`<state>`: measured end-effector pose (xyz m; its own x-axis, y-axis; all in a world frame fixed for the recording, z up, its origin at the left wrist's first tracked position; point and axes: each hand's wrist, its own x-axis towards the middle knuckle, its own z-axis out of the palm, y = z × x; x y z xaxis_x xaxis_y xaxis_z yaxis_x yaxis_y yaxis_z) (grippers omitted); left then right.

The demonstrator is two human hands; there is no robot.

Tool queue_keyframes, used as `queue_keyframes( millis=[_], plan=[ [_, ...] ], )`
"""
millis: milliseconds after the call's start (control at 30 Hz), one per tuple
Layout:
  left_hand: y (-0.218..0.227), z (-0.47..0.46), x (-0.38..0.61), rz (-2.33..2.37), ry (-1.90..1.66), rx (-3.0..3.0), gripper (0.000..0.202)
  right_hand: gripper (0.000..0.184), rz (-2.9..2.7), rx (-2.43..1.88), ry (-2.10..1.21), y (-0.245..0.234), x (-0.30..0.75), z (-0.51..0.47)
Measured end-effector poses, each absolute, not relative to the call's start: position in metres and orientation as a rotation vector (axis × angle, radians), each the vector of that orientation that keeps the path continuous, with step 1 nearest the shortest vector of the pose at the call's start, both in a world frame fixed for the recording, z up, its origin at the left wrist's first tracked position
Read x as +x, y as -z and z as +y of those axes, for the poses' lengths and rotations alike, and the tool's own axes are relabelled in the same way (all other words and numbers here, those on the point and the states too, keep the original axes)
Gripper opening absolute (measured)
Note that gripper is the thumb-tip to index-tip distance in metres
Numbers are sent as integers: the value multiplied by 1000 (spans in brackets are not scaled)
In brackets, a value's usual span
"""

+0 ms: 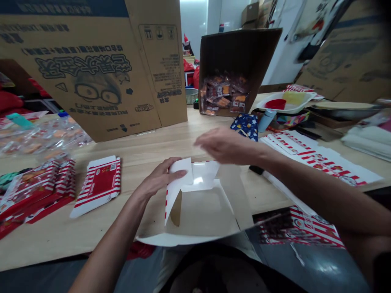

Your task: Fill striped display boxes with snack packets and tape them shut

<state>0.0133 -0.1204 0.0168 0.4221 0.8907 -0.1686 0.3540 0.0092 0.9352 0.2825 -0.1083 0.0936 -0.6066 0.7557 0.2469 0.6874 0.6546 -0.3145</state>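
A partly folded paper gift box (198,211) lies before me on the table, its white inside facing up and red-and-white stripes along its edges. My left hand (163,178) grips its far left corner, the thumb pressed on a white flap (185,169) and the fingers behind the side wall. Above the far right part of the box, my right hand (224,144) is smeared by motion; whether it holds anything is not clear. A dark blue patterned pouch (245,125) lies just beyond that hand.
Folded red-and-white boxes (99,181) lie at left, beside bagged snacks (42,136). A large carton (122,77) stands behind them. Another carton (241,44) lies open with packets (224,91) inside. Flat printed box sheets (317,158) and a white tray (293,99) are at right.
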Motion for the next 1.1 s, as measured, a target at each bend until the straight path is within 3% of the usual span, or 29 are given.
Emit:
queue_keyframes(
  millis=[233, 300, 433, 567, 733, 933, 1100],
  plan=[
    [-17, -125, 16, 1182, -562, 1450, 85, 89, -1598, -1302, -1373, -22, 349, -159],
    [-15, -122, 19, 1186, -590, 1464, 83, 97, -1568, -1245, -1438, -5, 338, -168],
    [-14, -120, 19, 1188, -790, 1382, 71, 104, -1718, -1253, -1202, -2, 318, -165],
    [-20, -126, 14, 1169, -883, 1158, 59, 99, -1818, -1291, -1166, -9, 321, -159],
    [-26, -130, 9, 1155, -854, 1097, 43, 76, -1839, -1265, -1054, -20, 342, -164],
    [-12, -126, 2, 1117, -908, 1109, 53, 53, -2224, -1014, -570, -56, 352, -192],
    [-3, -146, -1, 1041, -1359, 1319, 41, 37, -2521, -1112, -152, -64, 331, -186]
  ],
)
